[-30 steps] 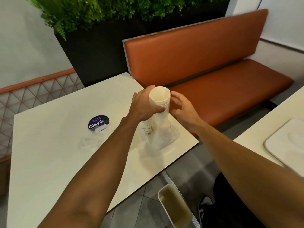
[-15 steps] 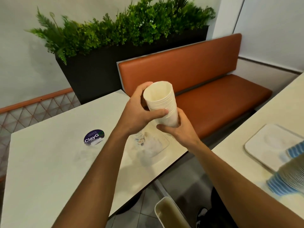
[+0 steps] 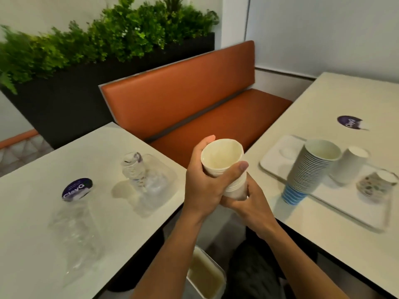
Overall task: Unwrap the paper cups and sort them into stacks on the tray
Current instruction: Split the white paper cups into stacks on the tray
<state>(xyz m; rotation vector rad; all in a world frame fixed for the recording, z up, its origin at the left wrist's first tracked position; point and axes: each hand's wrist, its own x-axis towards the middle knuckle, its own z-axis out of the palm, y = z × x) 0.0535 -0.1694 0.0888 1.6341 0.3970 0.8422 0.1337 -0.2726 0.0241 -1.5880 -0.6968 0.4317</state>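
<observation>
Head view: both hands hold one nested stack of plain white paper cups (image 3: 224,162) in mid-air, left of the tray (image 3: 278,156) and over the gap between the two tables. The stack is mouth up and tilted toward the camera. Left hand (image 3: 200,188) is clenched round the upper cups, thumb across the front just under the rim and fingers (image 3: 207,140) wrapped round the back. Right hand (image 3: 252,206) grips the stack's lower end from underneath, its fingers curled on the bottom cups and touching the left hand. The tray is white and sits on the right table (image 3: 323,223). A tall leaning stack of cups (image 3: 311,169) stands at the tray's near edge, mouth up, blue-striped cups at the bottom and pale ones above; cannot tell if its base is fully on the tray. Just right of it on the tray is a white cup stack (image 3: 349,165), mouth down. Further right on the tray lies a patterned cup stack (image 3: 375,184), blurred. Beyond the tray on the same table is a purple round sticker (image 3: 349,122). Well left of the tray is the left table (image 3: 43,244), carrying a clear plastic wrapper with a few cups inside (image 3: 138,169), a crumpled empty wrapper (image 3: 75,234) and another purple sticker (image 3: 77,188). Below and left of the tray, on the floor between the tables, is an open bin (image 3: 205,277). Behind the tray's far-left corner is an orange bench (image 3: 194,100), with a dark planter of green plants (image 3: 108,39) behind that.
</observation>
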